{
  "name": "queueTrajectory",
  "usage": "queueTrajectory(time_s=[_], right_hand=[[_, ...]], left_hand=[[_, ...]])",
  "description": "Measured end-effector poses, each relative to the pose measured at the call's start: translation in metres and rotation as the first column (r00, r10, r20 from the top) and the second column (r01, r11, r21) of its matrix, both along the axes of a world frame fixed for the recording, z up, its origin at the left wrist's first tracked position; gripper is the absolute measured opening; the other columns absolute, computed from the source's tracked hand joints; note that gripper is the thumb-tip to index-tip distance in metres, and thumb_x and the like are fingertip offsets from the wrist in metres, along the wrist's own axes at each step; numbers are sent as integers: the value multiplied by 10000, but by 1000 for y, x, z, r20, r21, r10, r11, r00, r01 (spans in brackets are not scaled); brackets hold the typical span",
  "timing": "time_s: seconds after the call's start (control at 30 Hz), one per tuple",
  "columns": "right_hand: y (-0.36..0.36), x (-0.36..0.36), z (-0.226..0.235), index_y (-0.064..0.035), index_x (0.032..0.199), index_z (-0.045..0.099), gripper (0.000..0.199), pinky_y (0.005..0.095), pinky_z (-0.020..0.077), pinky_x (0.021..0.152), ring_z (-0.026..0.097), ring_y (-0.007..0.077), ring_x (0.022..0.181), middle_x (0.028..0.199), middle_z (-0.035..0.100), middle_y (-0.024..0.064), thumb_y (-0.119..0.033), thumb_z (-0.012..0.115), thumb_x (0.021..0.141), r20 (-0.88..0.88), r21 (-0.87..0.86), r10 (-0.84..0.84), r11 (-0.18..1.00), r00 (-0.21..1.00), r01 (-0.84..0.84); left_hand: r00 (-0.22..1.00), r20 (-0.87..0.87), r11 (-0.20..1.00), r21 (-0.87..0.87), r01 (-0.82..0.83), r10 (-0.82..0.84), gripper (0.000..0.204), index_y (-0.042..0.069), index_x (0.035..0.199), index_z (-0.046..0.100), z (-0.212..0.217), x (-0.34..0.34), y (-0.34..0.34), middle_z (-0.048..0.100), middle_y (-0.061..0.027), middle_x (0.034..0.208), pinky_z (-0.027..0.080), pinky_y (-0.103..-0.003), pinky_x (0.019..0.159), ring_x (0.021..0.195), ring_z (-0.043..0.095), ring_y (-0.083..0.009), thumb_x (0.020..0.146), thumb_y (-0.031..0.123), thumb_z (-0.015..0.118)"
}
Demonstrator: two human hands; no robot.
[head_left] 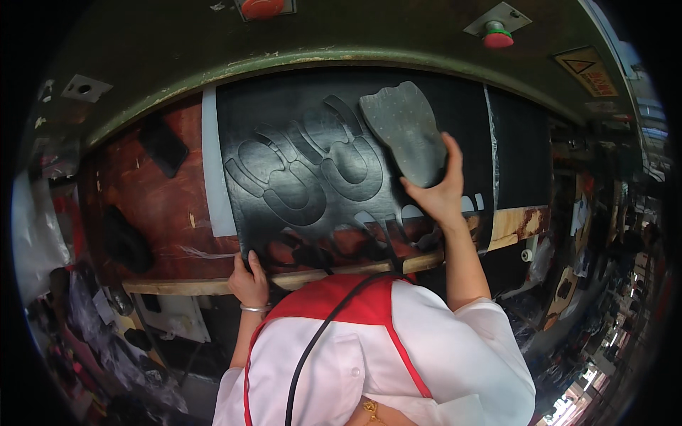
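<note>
My right hand (440,192) grips the near end of a grey cutting die (406,124), thumb on one side and fingers on the other. The die is a flat, wavy-edged plate dotted with small marks, over the right part of a glossy black sheet (284,106). Curved outlines (291,192) are cut into the sheet left of the die, their pieces still in place. Along its near edge the sheet is cut into ragged strips. My left hand (250,284) pinches the sheet's near left corner at the table's front edge.
A reddish-brown worktable (192,192) lies beneath, with dark pieces (163,145) on its left side. A green machine beam (369,35) spans the far side, bearing a red push button (499,37). Another dark sheet (522,149) lies at the right. Clutter fills both sides.
</note>
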State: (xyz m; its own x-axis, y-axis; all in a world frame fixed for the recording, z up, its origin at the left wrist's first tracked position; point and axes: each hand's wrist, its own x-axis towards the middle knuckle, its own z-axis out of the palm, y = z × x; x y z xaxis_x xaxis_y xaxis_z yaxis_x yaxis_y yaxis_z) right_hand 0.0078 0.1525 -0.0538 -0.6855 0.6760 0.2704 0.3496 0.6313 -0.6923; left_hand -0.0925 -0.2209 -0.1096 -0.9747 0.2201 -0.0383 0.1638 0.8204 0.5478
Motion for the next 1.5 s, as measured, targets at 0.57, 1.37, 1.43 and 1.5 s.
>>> queueTrajectory(time_s=[0.57, 1.37, 1.43, 1.5], right_hand=[[129, -118, 78, -48, 754, 477, 340, 329, 424, 616, 520, 258, 709, 763, 496, 104, -145, 803, 756, -397, 333, -27, 927, 917, 172], [102, 67, -26, 12, 1152, 604, 363, 332, 476, 856, 599, 241, 943, 1035, 635, 152, -179, 701, 859, -141, -93, -529, 849, 837, 520], [84, 29, -14, -21, 1290, 526, 619, 418, 428, 982, 501, 336, 1167, 1259, 549, 201, -206, 786, 759, -104, 78, -327, 939, 939, 335], [46, -10, -15, -44, 1346, 474, 818, 474, 381, 1034, 394, 382, 1271, 1317, 493, 207, -244, 852, 649, 36, 183, -35, 983, 999, 28]], left_hand=[[997, -65, 998, -46, -50, 47, 502, -9, 1065, 644, -4, -151, 101, 626, -280, 726, 458, -518, 594, 697, 617, -474, 964, 461, 498], [996, 78, 919, 387, -71, 44, 347, -5, 850, 578, 4, -106, 69, 552, -69, 586, 429, -287, 511, 509, 550, -118, 1008, 296, 506], [988, 150, 956, 282, -81, 39, 351, -7, 899, 590, 9, -94, 55, 567, -79, 576, 431, -294, 500, 502, 570, -133, 999, 321, 517], [992, 118, 984, 177, 20, -42, 381, -12, 948, 601, 13, -83, 45, 585, -104, 555, 443, -320, 491, 487, 604, -173, 976, 364, 545]])
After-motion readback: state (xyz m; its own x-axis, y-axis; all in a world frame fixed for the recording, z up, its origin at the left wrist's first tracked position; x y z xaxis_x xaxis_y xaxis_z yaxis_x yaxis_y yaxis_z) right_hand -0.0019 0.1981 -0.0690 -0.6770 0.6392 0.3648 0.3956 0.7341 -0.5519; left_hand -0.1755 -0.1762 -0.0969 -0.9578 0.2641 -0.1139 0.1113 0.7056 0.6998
